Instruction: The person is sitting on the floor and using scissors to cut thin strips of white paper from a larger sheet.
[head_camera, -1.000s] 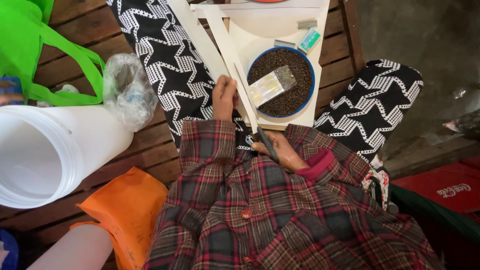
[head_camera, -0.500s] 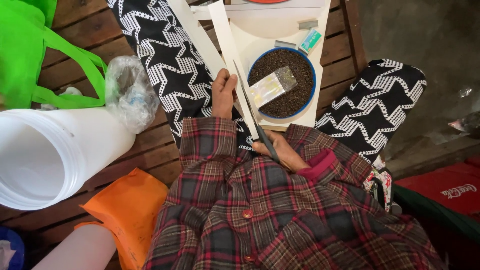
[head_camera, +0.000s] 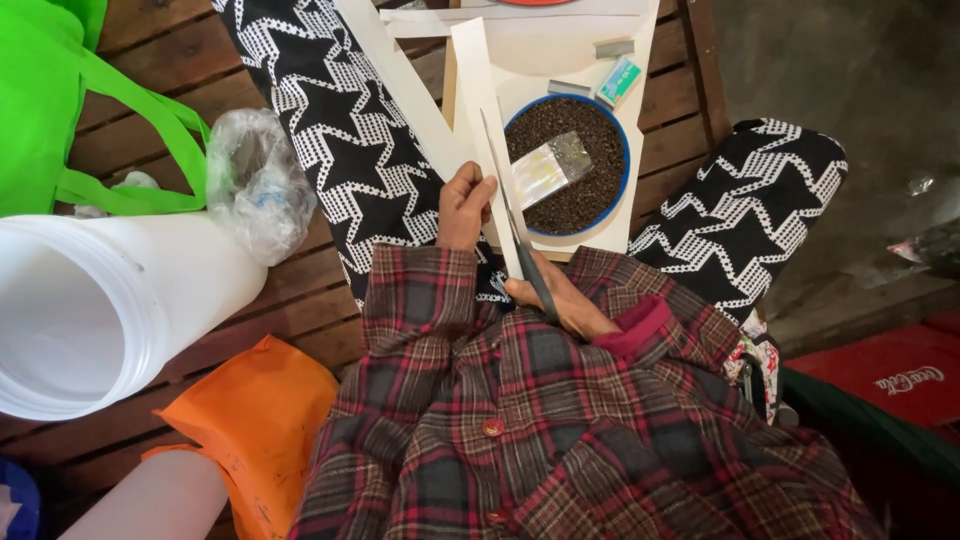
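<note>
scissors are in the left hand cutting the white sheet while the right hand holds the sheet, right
Not quite: the head view shows the scissors in the right hand, cutting the white sheet, while the left hand holds the sheet.

— How much of the right hand (head_camera: 562, 303) shows?
— Little: the plaid sleeve covers its wrist, and its fingers hide the handles of the grey metal scissors (head_camera: 515, 222).
— And at the edges?
— The white plastic bucket (head_camera: 110, 300) is cut off at the left, the green fabric bag (head_camera: 60, 110) at the top corner.
</note>
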